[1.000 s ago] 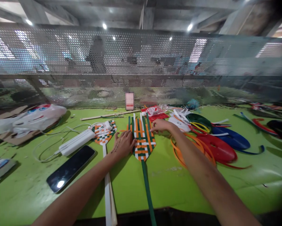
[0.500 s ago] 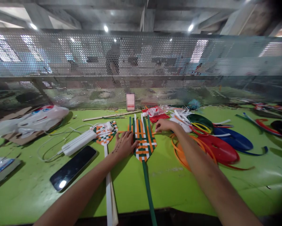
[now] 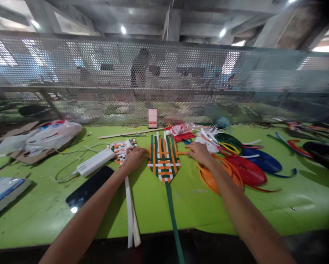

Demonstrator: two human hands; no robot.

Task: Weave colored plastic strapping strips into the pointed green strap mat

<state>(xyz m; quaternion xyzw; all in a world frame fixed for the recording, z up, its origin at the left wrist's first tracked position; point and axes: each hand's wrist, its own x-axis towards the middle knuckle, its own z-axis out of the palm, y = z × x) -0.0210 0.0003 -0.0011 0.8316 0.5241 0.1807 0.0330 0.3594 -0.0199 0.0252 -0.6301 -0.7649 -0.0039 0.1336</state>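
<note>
A woven piece [image 3: 164, 167] of green, orange and white flat strips lies in the middle of the table, pointed end toward me, with a long green strip [image 3: 172, 216] trailing from its tip. Across it runs an orange strip [image 3: 182, 153] that sticks out on both sides. My left hand [image 3: 134, 157] is closed on the strip's left end, partly over a second woven piece [image 3: 120, 150] in orange and white. On the other side, my right hand [image 3: 199, 152] pinches the right end. Loose strip ends stand out at the woven piece's far edge.
To the left are a white power strip [image 3: 95, 162], a dark phone [image 3: 90, 187] and a plastic bag [image 3: 54, 135]. Orange [image 3: 208, 179], red [image 3: 247, 170] and blue [image 3: 263, 159] strip coils lie right. A perforated metal screen [image 3: 98, 80] stands behind.
My left hand has moved left, off the woven piece's edge, to the end of the orange strip. My right hand has shifted slightly right, and the strip now spans between both hands.
</note>
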